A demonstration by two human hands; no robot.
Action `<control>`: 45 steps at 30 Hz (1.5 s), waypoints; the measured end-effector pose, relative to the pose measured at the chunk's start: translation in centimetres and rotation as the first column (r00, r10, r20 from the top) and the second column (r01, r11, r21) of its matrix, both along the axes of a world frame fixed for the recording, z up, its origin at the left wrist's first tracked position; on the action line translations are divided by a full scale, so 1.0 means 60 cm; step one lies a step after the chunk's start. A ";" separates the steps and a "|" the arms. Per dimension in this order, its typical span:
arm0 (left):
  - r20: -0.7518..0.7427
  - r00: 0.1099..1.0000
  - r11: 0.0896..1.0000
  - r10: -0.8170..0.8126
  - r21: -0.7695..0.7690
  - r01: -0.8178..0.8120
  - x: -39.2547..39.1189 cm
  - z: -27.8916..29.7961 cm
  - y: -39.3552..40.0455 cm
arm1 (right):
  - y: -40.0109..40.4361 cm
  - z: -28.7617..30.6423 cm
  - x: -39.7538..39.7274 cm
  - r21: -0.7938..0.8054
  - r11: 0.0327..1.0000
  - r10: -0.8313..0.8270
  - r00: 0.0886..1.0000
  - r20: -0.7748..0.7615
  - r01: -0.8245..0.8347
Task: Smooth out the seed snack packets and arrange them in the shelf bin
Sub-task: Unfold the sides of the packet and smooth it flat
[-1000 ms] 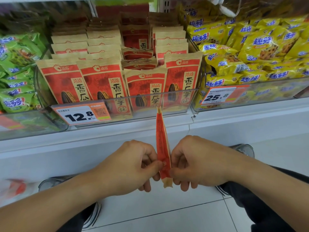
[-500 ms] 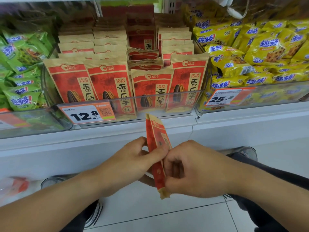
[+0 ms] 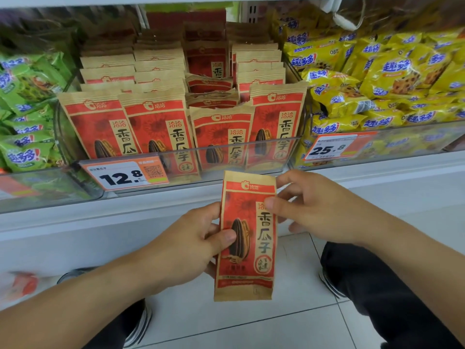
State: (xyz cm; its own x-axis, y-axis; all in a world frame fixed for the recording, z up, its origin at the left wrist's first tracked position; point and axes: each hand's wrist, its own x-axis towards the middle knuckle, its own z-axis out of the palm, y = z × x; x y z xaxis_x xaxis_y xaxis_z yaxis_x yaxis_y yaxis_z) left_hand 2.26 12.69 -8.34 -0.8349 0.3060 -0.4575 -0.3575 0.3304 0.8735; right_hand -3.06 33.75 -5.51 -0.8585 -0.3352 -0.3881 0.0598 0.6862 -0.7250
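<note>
two hands (image 3: 191,238) (image 3: 317,210) on one upright packet (image 3: 247,248)

Upright red-and-tan seed packet (image 3: 247,235), face-on, below the packet-filled clear bin (image 3: 176,157)

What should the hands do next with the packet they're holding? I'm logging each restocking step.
Probably lift the held packet up into the clear bin, into the third row, whose front packet sits lowest. It already faces front and looks flat, with the left hand pinching its left edge and the right hand at its upper right edge.
</note>
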 end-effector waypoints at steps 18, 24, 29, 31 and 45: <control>-0.387 0.915 0.993 0.115 0.038 -0.109 0.007 -0.007 0.013 | -0.027 0.007 0.028 -0.522 0.837 -0.115 0.985 0.129 0.166; -0.358 0.925 0.991 0.130 0.080 -0.108 0.009 0.001 0.020 | -0.029 0.003 0.025 -0.569 0.802 -0.119 0.981 0.152 0.185; -0.278 0.949 0.986 0.146 0.116 -0.117 0.008 -0.003 0.021 | -0.030 0.003 0.025 -0.555 0.804 -0.145 0.975 0.170 0.216; -0.269 0.955 0.991 0.123 0.088 -0.103 0.007 -0.006 0.018 | -0.029 0.002 0.023 -0.545 0.799 -0.176 0.966 0.190 0.253; -0.152 0.980 0.991 0.130 0.037 -0.126 0.008 -0.008 0.014 | -0.012 0.013 0.013 -0.280 0.960 0.048 0.997 0.058 -0.030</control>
State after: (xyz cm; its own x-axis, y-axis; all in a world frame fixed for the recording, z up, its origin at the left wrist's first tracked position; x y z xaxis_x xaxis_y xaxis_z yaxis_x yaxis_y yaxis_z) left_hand 2.76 13.54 -8.79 -0.9276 0.2029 -0.3136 -0.2559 0.2662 0.9293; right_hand -2.29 33.05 -4.74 -0.8194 -0.4703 -0.3278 0.0894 0.4600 -0.8834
